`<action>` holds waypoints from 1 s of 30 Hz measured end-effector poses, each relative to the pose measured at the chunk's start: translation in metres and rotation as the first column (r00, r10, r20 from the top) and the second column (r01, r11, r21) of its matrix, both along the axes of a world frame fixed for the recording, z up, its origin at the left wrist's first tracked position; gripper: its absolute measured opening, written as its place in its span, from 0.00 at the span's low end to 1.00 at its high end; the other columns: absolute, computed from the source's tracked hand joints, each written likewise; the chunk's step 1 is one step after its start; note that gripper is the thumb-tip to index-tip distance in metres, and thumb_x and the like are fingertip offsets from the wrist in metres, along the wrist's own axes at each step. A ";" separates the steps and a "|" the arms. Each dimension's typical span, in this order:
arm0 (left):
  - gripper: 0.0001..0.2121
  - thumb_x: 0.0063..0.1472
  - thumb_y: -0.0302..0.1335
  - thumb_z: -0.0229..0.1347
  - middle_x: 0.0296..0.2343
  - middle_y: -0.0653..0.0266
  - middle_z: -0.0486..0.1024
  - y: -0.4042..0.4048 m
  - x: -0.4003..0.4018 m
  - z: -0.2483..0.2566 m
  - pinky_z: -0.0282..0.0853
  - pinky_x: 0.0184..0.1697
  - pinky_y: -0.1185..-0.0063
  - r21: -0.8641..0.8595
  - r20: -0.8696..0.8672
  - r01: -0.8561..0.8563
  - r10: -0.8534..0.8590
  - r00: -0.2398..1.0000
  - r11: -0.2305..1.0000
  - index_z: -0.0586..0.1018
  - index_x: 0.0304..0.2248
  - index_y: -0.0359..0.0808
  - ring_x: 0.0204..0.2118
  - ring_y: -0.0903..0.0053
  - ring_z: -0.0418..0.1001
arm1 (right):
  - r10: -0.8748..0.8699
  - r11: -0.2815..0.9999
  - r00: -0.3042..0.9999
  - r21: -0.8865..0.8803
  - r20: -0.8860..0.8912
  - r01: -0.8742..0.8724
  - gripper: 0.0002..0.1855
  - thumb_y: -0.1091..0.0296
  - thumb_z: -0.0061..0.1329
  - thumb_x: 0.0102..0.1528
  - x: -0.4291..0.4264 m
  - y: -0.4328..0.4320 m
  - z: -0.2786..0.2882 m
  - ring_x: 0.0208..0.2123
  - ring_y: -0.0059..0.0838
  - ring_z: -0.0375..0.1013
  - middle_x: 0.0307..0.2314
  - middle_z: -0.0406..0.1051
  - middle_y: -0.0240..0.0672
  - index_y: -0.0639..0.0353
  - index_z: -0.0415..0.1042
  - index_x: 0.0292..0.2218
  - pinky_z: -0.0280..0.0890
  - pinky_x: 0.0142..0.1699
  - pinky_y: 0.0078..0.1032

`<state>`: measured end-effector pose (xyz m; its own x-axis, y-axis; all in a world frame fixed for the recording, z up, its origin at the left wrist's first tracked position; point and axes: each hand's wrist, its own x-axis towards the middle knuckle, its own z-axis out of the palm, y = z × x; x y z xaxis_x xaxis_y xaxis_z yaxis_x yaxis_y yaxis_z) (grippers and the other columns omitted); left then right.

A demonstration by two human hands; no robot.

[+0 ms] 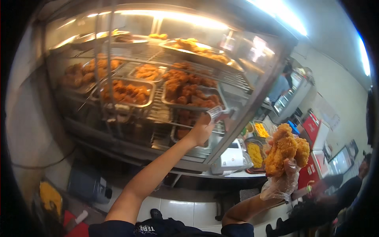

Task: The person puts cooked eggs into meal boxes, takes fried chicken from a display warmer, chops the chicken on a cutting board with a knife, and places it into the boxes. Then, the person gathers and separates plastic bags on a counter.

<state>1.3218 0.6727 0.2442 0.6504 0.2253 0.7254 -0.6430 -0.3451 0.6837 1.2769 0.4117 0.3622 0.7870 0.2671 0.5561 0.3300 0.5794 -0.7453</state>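
Note:
My right hand [290, 174], in a clear plastic glove, holds several pieces of golden breaded fried chicken [282, 149] up to the right of the display case. My bare left hand [202, 129] reaches forward to the case's glass front. Its fingers are curled at what looks like a small pale handle [215, 112] on the glass; motion blur hides the exact grip. Behind the glass, a metal tray of dark fried chicken [189, 89] sits on a wire rack, close beyond this hand.
The lit heated display case [189, 166] holds more trays [127, 91] on wire shelves. A white device [229, 160] and containers of yellow food [255, 154] stand on the counter at right. A person in dark clothes [325, 201] is close by on the right. A dark bin-like container [87, 180] stands lower left.

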 end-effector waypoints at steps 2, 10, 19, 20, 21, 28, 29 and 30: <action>0.15 0.59 0.21 0.38 0.37 0.56 0.72 -0.001 -0.039 0.002 0.62 0.46 0.76 -0.103 -0.126 0.116 -0.129 0.984 0.988 0.66 0.45 0.30 0.43 0.73 0.69 | 0.158 0.985 0.987 0.081 -0.037 -0.154 0.47 0.63 0.58 0.36 -0.002 0.021 -0.020 0.39 0.43 0.70 0.44 0.60 0.60 0.68 0.50 0.53 0.70 0.40 0.34; 0.14 0.64 0.34 0.42 0.26 0.67 0.71 0.004 -0.317 -0.158 0.68 0.31 0.82 -0.395 -0.497 -0.344 0.117 0.860 0.852 0.70 0.39 0.30 0.25 0.81 0.69 | 0.672 0.667 0.546 0.089 -0.501 -0.740 0.39 0.53 0.53 0.46 -0.049 0.196 -0.218 0.50 0.39 0.60 0.49 0.58 0.44 0.66 0.53 0.53 0.57 0.56 0.37; 0.14 0.62 0.32 0.45 0.36 0.63 0.74 -0.172 -0.744 -0.289 0.68 0.41 0.80 -0.524 -0.688 -0.842 0.644 0.334 -0.123 0.70 0.45 0.34 0.35 0.77 0.73 | 0.990 -0.122 -0.005 -0.828 -0.143 -0.547 0.25 0.60 0.55 0.46 -0.467 0.286 -0.394 0.35 0.30 0.70 0.34 0.70 0.38 0.59 0.64 0.43 0.66 0.40 0.30; 0.13 0.62 0.31 0.45 0.34 0.63 0.73 -0.200 -0.777 -0.296 0.68 0.41 0.79 -0.367 -0.720 -0.897 0.686 0.107 -0.245 0.70 0.43 0.34 0.34 0.77 0.73 | 0.992 -0.030 -0.123 -0.899 0.027 -0.437 0.24 0.62 0.55 0.45 -0.507 0.281 -0.390 0.36 0.35 0.70 0.35 0.69 0.41 0.59 0.64 0.42 0.66 0.41 0.32; 0.13 0.62 0.31 0.44 0.33 0.63 0.73 -0.217 -0.798 -0.281 0.68 0.40 0.78 -0.332 -0.779 -0.858 0.627 0.015 -0.392 0.71 0.42 0.34 0.34 0.77 0.73 | 0.952 0.090 -0.250 -0.939 0.179 -0.332 0.24 0.64 0.55 0.43 -0.538 0.280 -0.388 0.37 0.40 0.70 0.36 0.68 0.44 0.60 0.63 0.41 0.66 0.41 0.34; 0.11 0.61 0.30 0.44 0.32 0.64 0.73 -0.268 -0.884 -0.290 0.67 0.37 0.79 -0.578 -0.650 -0.527 0.742 -0.164 -0.623 0.72 0.39 0.33 0.34 0.78 0.71 | 0.609 0.377 -0.627 -0.873 0.486 -0.311 0.30 0.64 0.57 0.37 -0.638 0.298 -0.426 0.42 0.46 0.64 0.39 0.65 0.48 0.59 0.61 0.42 0.61 0.48 0.37; 0.11 0.61 0.31 0.44 0.32 0.63 0.73 -0.268 -0.888 -0.292 0.67 0.37 0.79 -0.562 -0.688 -0.517 0.712 -0.141 -0.645 0.72 0.38 0.33 0.34 0.78 0.71 | 0.650 0.337 -0.562 -0.857 0.512 -0.391 0.31 0.63 0.58 0.37 -0.642 0.295 -0.416 0.45 0.47 0.62 0.41 0.63 0.47 0.59 0.61 0.43 0.59 0.50 0.38; 0.11 0.61 0.31 0.44 0.32 0.63 0.73 -0.266 -0.891 -0.294 0.67 0.36 0.79 -0.548 -0.722 -0.508 0.683 -0.113 -0.664 0.72 0.38 0.33 0.34 0.79 0.71 | 0.692 0.303 -0.493 -0.831 0.528 -0.466 0.32 0.61 0.58 0.37 -0.647 0.291 -0.400 0.47 0.47 0.59 0.43 0.61 0.46 0.59 0.61 0.43 0.57 0.52 0.39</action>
<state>0.4310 0.4067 -0.0503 -0.8073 0.5156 -0.2871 -0.3358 -0.0013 0.9420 0.6295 0.7023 -0.0375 -0.9209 0.2608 0.2898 0.1152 0.8922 -0.4367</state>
